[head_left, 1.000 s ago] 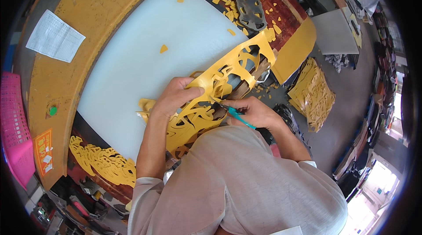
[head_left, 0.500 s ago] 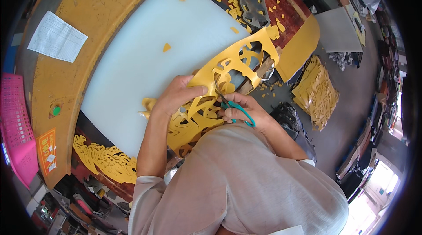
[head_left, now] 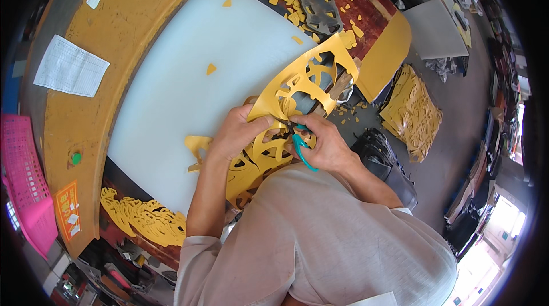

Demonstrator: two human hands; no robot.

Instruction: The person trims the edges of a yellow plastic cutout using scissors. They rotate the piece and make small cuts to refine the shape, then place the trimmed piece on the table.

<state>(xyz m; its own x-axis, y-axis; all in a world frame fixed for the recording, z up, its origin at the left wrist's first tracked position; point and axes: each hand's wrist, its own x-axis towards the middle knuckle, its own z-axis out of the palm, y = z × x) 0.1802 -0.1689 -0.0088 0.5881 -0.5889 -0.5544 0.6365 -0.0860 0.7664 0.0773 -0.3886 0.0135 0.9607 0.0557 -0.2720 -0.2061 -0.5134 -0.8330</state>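
Note:
A yellow cut-out sheet (head_left: 266,99), full of curved openings, slants across the near right edge of the white board. My left hand (head_left: 235,133) is closed on its near edge, thumb on top. In my right hand (head_left: 327,141) is a pair of scissors with teal handles (head_left: 303,153), its dark blades pointing left toward the left thumb. The right fingertips come close to the left thumb at the sheet's edge; whether they also pinch the sheet is hard to see. More yellow cut-out material (head_left: 243,177) hangs below, partly hidden by my hands and clothing.
A white board (head_left: 171,88) lies on the machine bed, with loose yellow scraps and a dark perforated piece (head_left: 320,7) beyond. Yellow cut pieces (head_left: 143,214) are piled at lower left. Stacked yellow sheets (head_left: 413,112) rest at right. A pink basket (head_left: 26,163) stands far left.
The scissors have turned from pointing up along the sheet to pointing left, their handles now hanging lower. My right hand has rotated, its fingertips nearer the left thumb. The view has shifted slightly.

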